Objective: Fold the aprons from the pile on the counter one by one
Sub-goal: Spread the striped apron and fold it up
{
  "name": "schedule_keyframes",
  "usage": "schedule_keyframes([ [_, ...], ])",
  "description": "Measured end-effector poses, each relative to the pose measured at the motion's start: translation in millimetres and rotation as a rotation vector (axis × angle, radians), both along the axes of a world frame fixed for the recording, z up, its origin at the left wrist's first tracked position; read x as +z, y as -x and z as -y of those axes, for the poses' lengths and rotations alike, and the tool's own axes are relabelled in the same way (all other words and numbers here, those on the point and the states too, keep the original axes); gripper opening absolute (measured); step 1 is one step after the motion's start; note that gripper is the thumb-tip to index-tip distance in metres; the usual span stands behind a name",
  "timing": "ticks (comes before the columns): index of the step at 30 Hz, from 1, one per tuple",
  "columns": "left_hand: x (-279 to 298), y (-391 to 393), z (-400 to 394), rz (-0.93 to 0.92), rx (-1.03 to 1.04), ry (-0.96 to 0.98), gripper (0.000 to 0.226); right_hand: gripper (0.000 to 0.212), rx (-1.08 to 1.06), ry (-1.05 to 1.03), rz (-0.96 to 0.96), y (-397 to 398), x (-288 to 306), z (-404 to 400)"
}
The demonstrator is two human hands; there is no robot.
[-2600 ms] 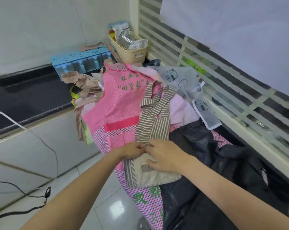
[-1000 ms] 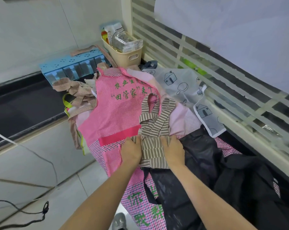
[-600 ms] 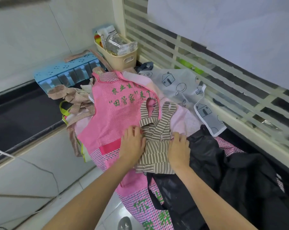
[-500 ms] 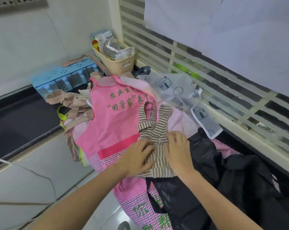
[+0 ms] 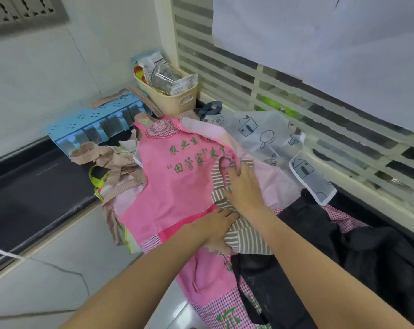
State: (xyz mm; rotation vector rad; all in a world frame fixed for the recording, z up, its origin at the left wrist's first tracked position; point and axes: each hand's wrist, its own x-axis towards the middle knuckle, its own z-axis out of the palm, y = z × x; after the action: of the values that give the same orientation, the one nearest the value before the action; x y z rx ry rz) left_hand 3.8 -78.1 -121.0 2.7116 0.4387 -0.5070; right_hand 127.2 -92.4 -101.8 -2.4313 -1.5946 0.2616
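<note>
Right hand (image 5: 245, 186) has slid up the one striped apron (image 5: 245, 236), fingers flat; left hand (image 5: 216, 225) presses, fingers straight.

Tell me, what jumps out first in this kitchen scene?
A bright pink apron with green lettering tops the pile in the middle of the counter. On it lies a folded brown-striped apron, with the left hand resting on its near part and the right hand reaching to its straps. A black apron slumps at the right.
</note>
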Motion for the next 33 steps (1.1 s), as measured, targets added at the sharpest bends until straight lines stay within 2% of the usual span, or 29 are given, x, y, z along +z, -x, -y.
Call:
schedule_keyframes([
  [2, 2.8, -4.8, -7.3, -0.006, -0.015, 0.033, 0.100, 0.054, -0.009, 0.087, 0.105, 4.5, 2.6, -2.9],
  [4, 5.6, -6.3, -12.1, -0.028, -0.043, -0.004, 0.098, 0.043, -0.085, 0.153, 0.118, 4.1, -0.6, -4.7],
  [6, 3.5, -1.0, -13.1, 0.016, -0.046, -0.082, 0.094, 0.034, -0.065, 0.221, 0.078, -0.5, -5.3, -4.5],
  [8, -3.6, 7.1, -12.4, 0.157, -0.045, -0.147, 0.086, 0.015, 0.004, 0.228, -0.070, -9.3, -3.1, -1.3],
  [9, -6.1, 9.9, -11.9, 0.202, -0.040, -0.158, 0.084, 0.016, 0.041, 0.234, -0.198, -15.6, 1.7, 2.1],
  [10, -7.4, 10.8, -12.4, 0.213, -0.035, -0.152, 0.084, 0.026, 0.069, 0.268, -0.320, -23.7, 8.9, 5.5],
  [11, -6.6, 9.3, -12.9, 0.202, -0.042, -0.149, 0.084, 0.030, 0.073, 0.331, -0.456, -29.5, 21.4, 10.4],
  [12, -4.2, 6.3, -13.8, 0.168, -0.053, -0.141, 0.085, 0.025, 0.070, 0.392, -0.576, -33.8, 32.4, 14.3],
  [14, 4.3, -1.3, -16.0, 0.095, -0.073, -0.125, 0.081, 0.023, -0.003, 0.346, -0.652, -41.8, 46.1, 10.5],
  [16, 15.1, -7.7, -17.0, 0.035, -0.091, -0.108, 0.077, 0.018, -0.122, 0.098, -0.556, -44.6, 47.6, -3.3],
  [17, 19.5, -10.0, -17.7, 0.011, -0.097, -0.101, 0.077, 0.017, -0.138, 0.050, -0.461, -42.8, 47.8, -10.7],
  [19, 25.6, -12.7, -17.9, -0.035, -0.099, -0.098, 0.078, 0.052, -0.068, 0.109, -0.314, -36.9, 38.4, -23.3],
  [20, 28.0, -13.7, -17.6, -0.051, -0.097, -0.098, 0.078, 0.061, -0.032, 0.136, -0.258, -34.9, 32.7, -27.1],
  [21, 27.9, -13.8, -17.6, -0.061, -0.094, -0.099, 0.079, 0.059, -0.017, 0.137, -0.199, -32.5, 28.4, -29.6],
  [24, 22.7, -9.7, -18.6, -0.060, -0.073, -0.090, 0.078, 0.028, -0.039, 0.140, 0.028, -30.9, 24.5, -31.6],
  [25, 19.4, -8.2, -18.8, -0.047, -0.080, -0.105, 0.076, 0.023, -0.052, 0.128, 0.073, -33.1, 29.6, -30.8],
  [29, 11.2, -4.5, -7.2, -0.003, -0.194, -0.260, 0.067, 0.019, 0.005, -0.073, 0.226, -50.2, 57.2, -32.5],
  [31, 13.0, -8.2, -0.3, -0.037, -0.260, -0.336, 0.064, 0.016, 0.033, -0.166, 0.201, -54.1, 66.8, -35.4],
  [33, 17.8, -12.3, 0.4, -0.085, -0.268, -0.332, 0.063, 0.012, -0.020, -0.238, -0.009, -48.1, 72.0, -37.8],
])
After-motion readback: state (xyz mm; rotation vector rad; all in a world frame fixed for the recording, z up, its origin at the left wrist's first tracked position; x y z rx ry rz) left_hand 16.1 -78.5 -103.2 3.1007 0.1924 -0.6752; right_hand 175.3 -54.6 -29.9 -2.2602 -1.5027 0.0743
